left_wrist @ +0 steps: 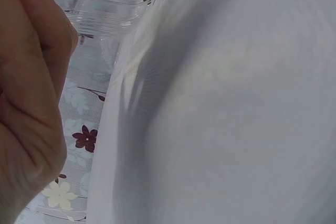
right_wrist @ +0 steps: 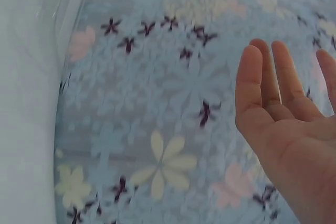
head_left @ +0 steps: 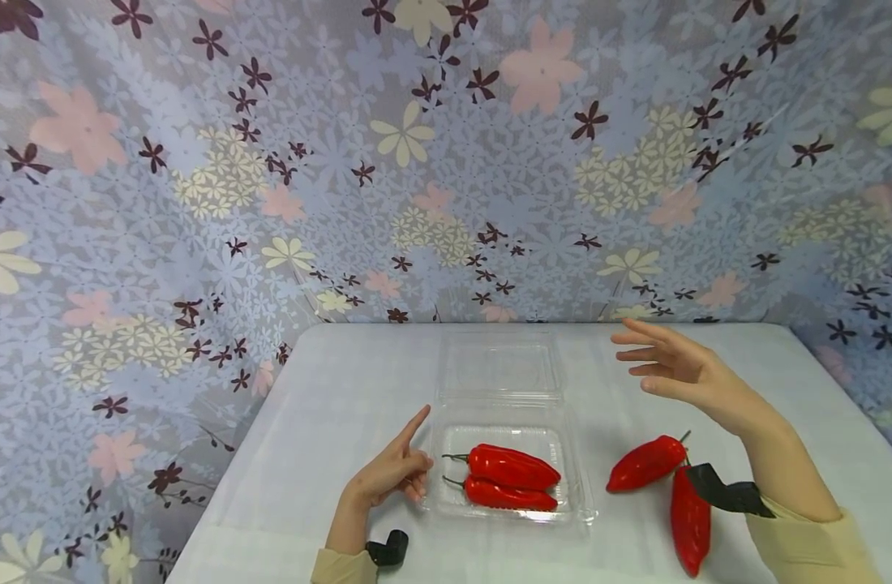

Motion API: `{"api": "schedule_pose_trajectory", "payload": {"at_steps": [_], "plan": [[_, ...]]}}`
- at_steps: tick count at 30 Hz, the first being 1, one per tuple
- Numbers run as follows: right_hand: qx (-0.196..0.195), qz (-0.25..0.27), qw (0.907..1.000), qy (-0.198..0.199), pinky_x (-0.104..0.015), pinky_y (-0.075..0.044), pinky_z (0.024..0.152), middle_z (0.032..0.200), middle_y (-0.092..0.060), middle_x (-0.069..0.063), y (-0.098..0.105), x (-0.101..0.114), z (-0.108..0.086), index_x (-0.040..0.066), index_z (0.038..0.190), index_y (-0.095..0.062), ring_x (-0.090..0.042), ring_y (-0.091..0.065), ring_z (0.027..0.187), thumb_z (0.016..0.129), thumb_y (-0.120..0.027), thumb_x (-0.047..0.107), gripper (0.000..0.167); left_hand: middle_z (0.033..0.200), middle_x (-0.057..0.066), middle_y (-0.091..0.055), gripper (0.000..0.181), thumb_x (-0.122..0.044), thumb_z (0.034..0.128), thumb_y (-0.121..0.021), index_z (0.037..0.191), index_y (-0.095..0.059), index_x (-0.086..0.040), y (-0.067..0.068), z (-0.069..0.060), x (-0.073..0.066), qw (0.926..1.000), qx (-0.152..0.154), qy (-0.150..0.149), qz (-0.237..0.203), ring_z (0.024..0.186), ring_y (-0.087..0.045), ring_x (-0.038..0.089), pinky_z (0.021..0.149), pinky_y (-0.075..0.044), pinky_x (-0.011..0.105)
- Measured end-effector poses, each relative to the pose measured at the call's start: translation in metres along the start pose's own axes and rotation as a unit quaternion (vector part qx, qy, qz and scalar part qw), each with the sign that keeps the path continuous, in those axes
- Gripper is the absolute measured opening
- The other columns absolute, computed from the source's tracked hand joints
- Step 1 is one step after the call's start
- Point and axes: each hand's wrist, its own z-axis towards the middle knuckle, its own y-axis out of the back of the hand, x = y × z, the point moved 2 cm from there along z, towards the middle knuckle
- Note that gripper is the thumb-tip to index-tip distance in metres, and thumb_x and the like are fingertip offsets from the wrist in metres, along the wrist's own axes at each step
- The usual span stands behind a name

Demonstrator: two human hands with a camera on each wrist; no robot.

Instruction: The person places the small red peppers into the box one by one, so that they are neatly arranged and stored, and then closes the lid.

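Red peppers (head_left: 512,465), apparently half packed: two inside the clear container (head_left: 572,470), two loose peppers (head_left: 691,519) left on the worktop (head_left: 344,381) to its right, lid (head_left: 499,369) open. Right hand (head_left: 694,371) empty, fingers relaxed above the worktop; left hand (head_left: 389,474) beside the container's left edge, index extended, grip impossible to tell.

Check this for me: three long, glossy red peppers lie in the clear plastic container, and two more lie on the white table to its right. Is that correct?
No, the count inside is off: the head view shows two red peppers in the clear plastic container, not three. The rest stands.
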Motion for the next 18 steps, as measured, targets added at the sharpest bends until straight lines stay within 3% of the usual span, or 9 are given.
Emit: {"api": "schedule_pose_trajectory", "payload": {"at_steps": [10,18], "plan": [[-0.064,0.015,0.9978,0.001,-0.018,-0.046,0.091,0.141,-0.043,-0.005,0.025,-0.007,-0.048,0.0,0.149,-0.02,-0.012,-0.049,0.12,0.087,-0.041,-0.022,0.069,0.06,0.001,-0.048,0.085,-0.001,0.0893,-0.051,0.153,-0.003,-0.03,0.001,0.001,-0.002,0.9999,-0.006,0.007,0.008,0.046,-0.054,0.01,0.045,-0.053,0.024],[-0.114,0.012,0.9919,-0.054,-0.017,-0.047,0.088,0.138,-0.044,0.0,0.022,-0.026,-0.093,0.002,0.15,-0.018,-0.008,-0.051,0.117,0.09,-0.04,-0.019,0.067,0.06,0.001,-0.049,0.084,-0.002,0.0897,-0.052,0.153,-0.004,-0.03,0.0,0.0,0.0,0.9999,-0.006,0.009,0.006,0.045,-0.054,0.009,0.046,-0.053,0.024]]}}
